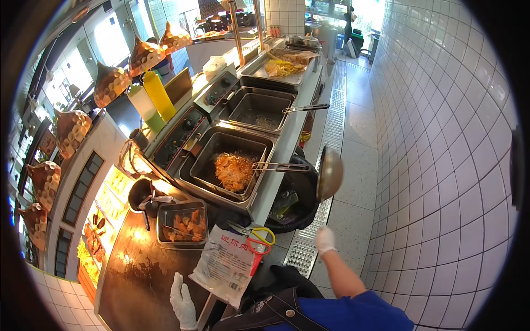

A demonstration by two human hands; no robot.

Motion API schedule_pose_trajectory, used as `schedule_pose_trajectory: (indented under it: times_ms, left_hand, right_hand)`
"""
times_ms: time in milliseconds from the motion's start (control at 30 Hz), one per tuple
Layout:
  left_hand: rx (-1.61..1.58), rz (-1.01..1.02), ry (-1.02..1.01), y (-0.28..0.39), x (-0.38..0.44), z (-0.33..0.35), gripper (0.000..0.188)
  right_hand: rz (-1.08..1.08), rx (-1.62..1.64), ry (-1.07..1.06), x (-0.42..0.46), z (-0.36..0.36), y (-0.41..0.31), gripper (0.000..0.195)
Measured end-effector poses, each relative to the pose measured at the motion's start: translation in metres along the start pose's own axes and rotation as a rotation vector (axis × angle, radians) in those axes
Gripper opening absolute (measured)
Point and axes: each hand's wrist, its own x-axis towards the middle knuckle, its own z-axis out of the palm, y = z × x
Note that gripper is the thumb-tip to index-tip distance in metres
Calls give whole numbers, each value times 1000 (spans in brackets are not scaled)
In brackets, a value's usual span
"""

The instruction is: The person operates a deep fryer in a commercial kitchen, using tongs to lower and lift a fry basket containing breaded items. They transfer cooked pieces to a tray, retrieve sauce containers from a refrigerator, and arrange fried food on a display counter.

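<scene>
My left hand [183,302], in a white glove, is at the lower left with fingers apart, holding nothing, beside a printed plastic food bag [225,265]. My right hand [326,240], also gloved, is above the floor drain; its fingers look curled, and whether it holds anything cannot be told. Beyond it a round metal bowl or lid [330,173] shows near the black bin. Scissors [258,241] with yellow and red handles rest on the bag. Fried pieces lie in a metal tray [160,225]. Orange-brown food [235,171] bubbles in the near fryer basket [265,151].
A second fryer basket [285,118] and a tray of fries [298,78] stand farther along the counter. Squeeze bottles [159,95] and dark pots [138,194] are at the left. A black bin [296,221] stands beside the drain grating [300,252]. A tiled wall [430,165] borders the right.
</scene>
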Motion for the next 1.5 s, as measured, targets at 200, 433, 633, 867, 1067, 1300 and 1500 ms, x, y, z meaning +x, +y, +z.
schedule_pose_trajectory:
  times_ms: [200,433,633,867,1067,1300,1500]
  left_hand:
    - [-16,11,-27,4,5,12,41]
    - [-44,-117,76,-3,-13,3,40]
    - [-23,-160,172,-13,-29,3,40]
    - [87,-170,265,-12,-30,10,39]
    - [161,-302,347,-10,-65,8,44]
    - [80,-474,459,-23,-118,17,44]
    - [44,-467,374,-35,-110,22,45]
  right_hand:
    - [-53,-70,-188,4,38,-13,26]
    - [19,516,50,-10,-34,-10,18]
    - [-288,737,-234,49,-181,-118,14]
    - [-553,-44,353,261,-164,-190,23]
    - [-626,-320,48,367,-98,-205,34]
    - [-1228,-70,123,221,-79,-339,43]
    - [-1420,-470,-705,-61,45,-353,88]
